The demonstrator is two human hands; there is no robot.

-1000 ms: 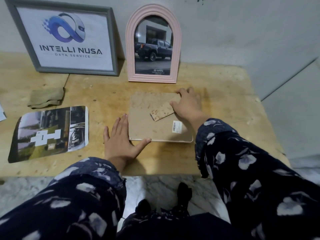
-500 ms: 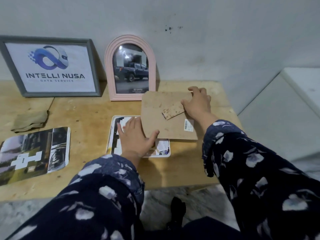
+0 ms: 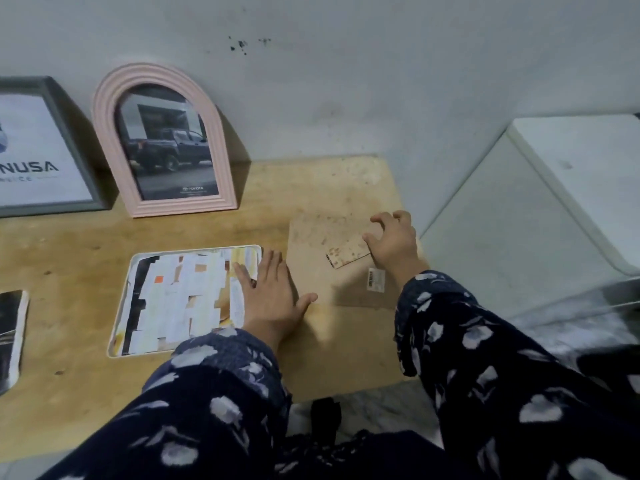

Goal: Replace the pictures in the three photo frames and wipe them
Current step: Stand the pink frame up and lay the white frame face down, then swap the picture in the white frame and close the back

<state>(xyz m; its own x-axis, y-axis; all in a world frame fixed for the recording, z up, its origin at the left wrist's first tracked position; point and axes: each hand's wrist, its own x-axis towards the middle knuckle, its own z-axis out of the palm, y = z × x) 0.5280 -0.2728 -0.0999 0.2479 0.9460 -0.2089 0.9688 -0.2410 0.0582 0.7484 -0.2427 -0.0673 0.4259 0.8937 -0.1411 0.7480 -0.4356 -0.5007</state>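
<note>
My left hand (image 3: 272, 292) lies flat, palm down, fingers (image 3: 273, 263) straight and thumb spread. My right hand (image 3: 393, 242) reaches forward, its fingers curled like a claw, both arms sleeved.

Both arms are covered by long sleeves of a dark navy fabric, printed all over with pale grey-white petal or leaf shapes (each shaded with a darker streak). The left sleeve (image 3: 221, 393) is gathered in soft folds at the wrist, and a loose, wide cuff is seen on the right sleeve (image 3: 460, 341). The left hand (image 3: 273, 296) and right hand (image 3: 393, 242) are left bare; no gloves are worn.
</note>
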